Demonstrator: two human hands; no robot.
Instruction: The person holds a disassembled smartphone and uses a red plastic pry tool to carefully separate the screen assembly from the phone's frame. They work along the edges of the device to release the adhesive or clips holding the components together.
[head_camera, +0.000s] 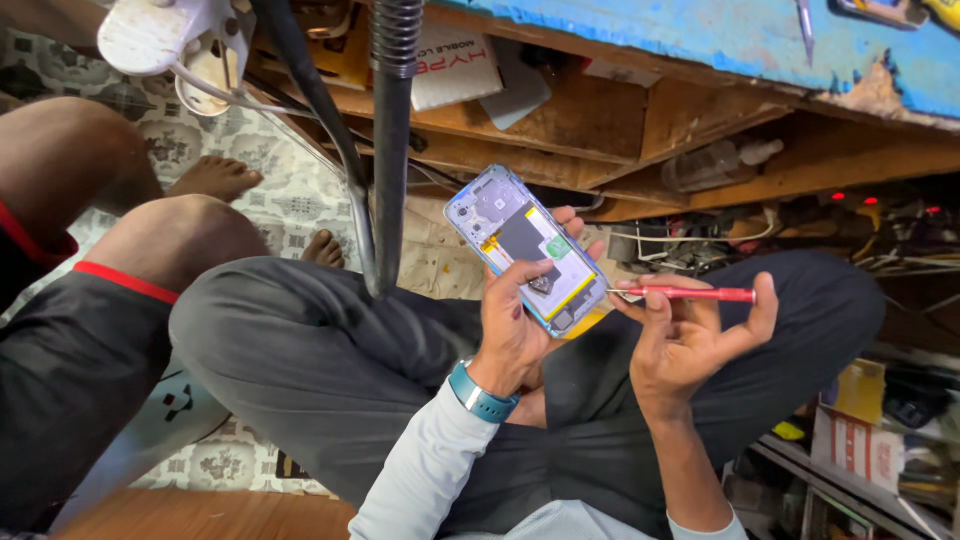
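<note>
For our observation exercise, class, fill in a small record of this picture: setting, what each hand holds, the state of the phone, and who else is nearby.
Setting: person sitting cross-legged in dark grey trousers on a patterned floor covering, under a wooden workbench
Left hand: holds an opened blue-framed smartphone, thumb on its inside
Right hand: holds a slim red-handled screwdriver, metal tip close to the phone's lower edge
Phone state: back cover off, inner parts exposed
Wrist: teal band on the left
Nearby: another person's bare legs
</note>
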